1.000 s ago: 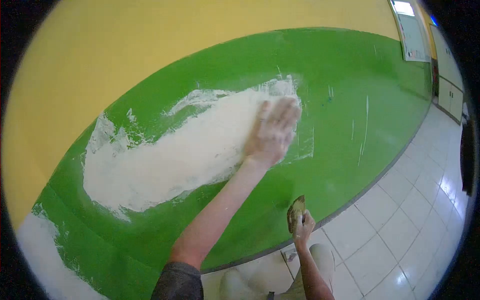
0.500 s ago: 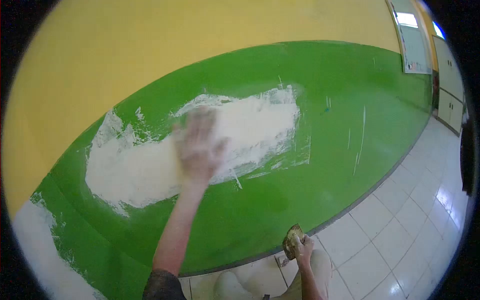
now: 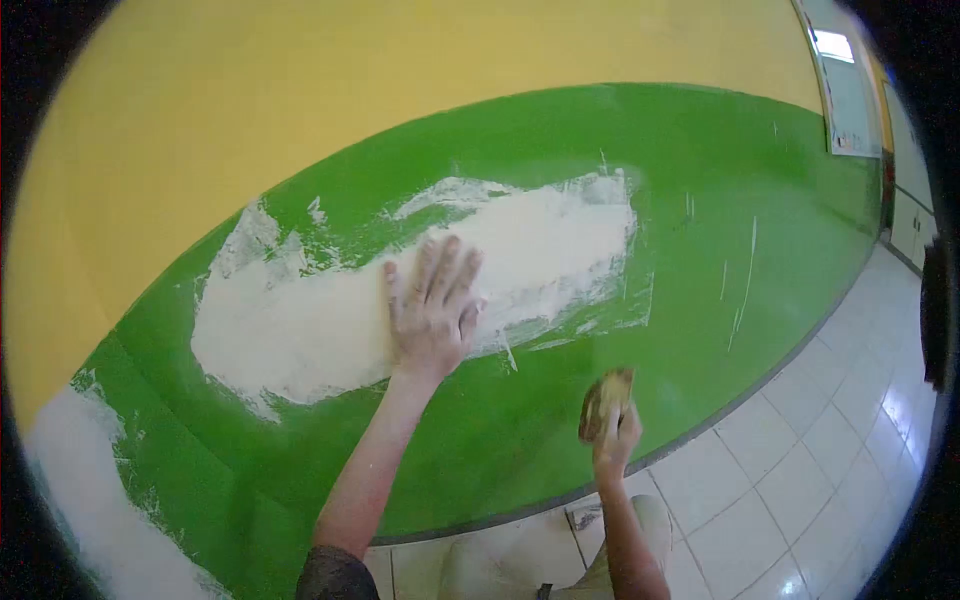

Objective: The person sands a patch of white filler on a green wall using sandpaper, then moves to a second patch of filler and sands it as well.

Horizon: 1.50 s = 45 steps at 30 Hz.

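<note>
My left hand [image 3: 432,310] lies flat against a white plastered patch [image 3: 300,335] on the green wall [image 3: 700,280], its fingers spread and pointing up. Nothing is held in it. White dust marks its skin. To the lower right, my right hand [image 3: 618,436] is closed around a stained, brownish-yellow tool or block [image 3: 605,400], held in front of the green wall below the patch. What exactly the held thing is cannot be made out.
Yellow paint [image 3: 300,90] covers the upper wall. A second white patch [image 3: 95,480] is at the lower left. White floor tiles [image 3: 740,490] run along the wall's base. A framed board [image 3: 845,90] and pale cabinets [image 3: 908,225] stand at the far right.
My right hand has risen with the held thing, from near the floor edge to in front of the green wall. My left hand sits lower against the patch, and the view has shifted slightly.
</note>
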Motion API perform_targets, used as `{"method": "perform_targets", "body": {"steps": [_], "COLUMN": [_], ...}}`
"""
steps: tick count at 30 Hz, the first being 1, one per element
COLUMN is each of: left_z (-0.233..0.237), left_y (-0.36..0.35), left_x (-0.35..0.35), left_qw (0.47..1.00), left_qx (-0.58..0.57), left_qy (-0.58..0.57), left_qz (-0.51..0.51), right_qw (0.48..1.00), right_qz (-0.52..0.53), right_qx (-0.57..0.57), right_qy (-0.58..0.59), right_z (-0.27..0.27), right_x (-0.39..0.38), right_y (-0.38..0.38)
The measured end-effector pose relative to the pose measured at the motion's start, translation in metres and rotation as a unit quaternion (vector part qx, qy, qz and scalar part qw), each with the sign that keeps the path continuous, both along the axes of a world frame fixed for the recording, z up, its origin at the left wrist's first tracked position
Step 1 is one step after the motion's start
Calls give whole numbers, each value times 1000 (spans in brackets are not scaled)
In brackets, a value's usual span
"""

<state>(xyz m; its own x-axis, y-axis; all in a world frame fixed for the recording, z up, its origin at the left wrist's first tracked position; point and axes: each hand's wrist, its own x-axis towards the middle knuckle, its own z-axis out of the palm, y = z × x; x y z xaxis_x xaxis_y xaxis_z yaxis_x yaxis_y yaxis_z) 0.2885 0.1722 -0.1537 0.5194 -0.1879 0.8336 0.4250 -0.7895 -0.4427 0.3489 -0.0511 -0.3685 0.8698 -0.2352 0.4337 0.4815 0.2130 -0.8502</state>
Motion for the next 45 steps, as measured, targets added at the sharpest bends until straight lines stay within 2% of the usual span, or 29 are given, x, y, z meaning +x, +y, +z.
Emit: {"method": "perform_targets", "body": {"steps": [1,2,4,5,7,8,10,12,13,14,16,20,21,22,24,27,28,30,32,33,34,36,37,38,39,40,41,42,45], "left_z": [0,1,7,11,13,11,3,-2,-3,-2,-4,-11,-13,-17,-21,-16,-15,-17,-20,-21,-22,-23,-24,-23,-21,-22,-23,-23,-23], "left_y": [-1,7,33,40,70,82,96,102,102,102,103,124,128,129,129,124,125,126,129,129,128,127,127,127,128,129,129,128,127], "left_x": [-4,-10,-27,-41,-65,-74,-86,-93,-92,-91,-95,-109,-112,-114,-116,-115,-115,-118,-118,-117,-117,-116,-117,-117,-117,-119,-117,-115,-115], "left_qw": [997,997,998,1000,999,996,995,993,993,992,992,991,991,990,989,989,990,991,991,991,990,988,989,989,988,988,988,989,987], "left_qx": [17,17,0,-29,-31,-32,-40,-47,-47,-48,-47,-37,-38,-45,-57,-36,-34,-33,-25,-27,-45,-60,-59,-57,-55,-55,-55,-55,-53], "left_qy": [73,70,20,9,-37,-79,-90,-101,-98,-97,-95,-114,-115,-118,-119,-114,-116,-114,-114,-116,-117,-120,-118,-119,-122,-120,-118,-116,-131], "left_qz": [4,3,-52,-2,9,24,29,36,54,71,67,57,58,62,64,88,77,68,61,63,69,73,73,72,72,77,79,76,70], "right_qw": [997,991,968,950,899,899,880,880,904,856,799,757,759,775,872,846,834,763,745,777,775,870,870,869,846,817,758,743,761], "right_qz": [-23,-59,-118,-143,-238,-238,-304,-286,-167,-183,-85,-183,-252,-275,-246,-218,-186,-231,-270,-280,-278,-280,-255,-257,-233,-207,-260,-257,-279], "right_qx": [21,22,-17,-57,-92,-95,-129,-142,-96,-208,-247,-301,-280,-280,-158,-133,-192,-283,-318,-297,-298,-134,-111,-105,-161,-221,-296,-314,-309], "right_qy": [-66,-116,-219,-271,-355,-356,-341,-353,-381,-435,-542,-551,-531,-496,-393,-467,-483,-534,-521,-479,-482,-384,-407,-410,-452,-491,-519,-533,-498], "right_z": [31,61,110,131,176,194,220,225,222,224,205,217,224,225,230,223,220,218,228,228,224,226,226,227,225,222,222,229,228], "right_x": [10,21,50,67,97,108,119,106,66,24,1,75,98,114,98,55,34,71,92,90,85,57,52,52,53,57,78,85,106], "right_y": [5,11,19,20,26,34,52,103,131,147,171,117,97,80,87,154,142,125,94,85,96,134,145,143,135,124,108,89,67]}}
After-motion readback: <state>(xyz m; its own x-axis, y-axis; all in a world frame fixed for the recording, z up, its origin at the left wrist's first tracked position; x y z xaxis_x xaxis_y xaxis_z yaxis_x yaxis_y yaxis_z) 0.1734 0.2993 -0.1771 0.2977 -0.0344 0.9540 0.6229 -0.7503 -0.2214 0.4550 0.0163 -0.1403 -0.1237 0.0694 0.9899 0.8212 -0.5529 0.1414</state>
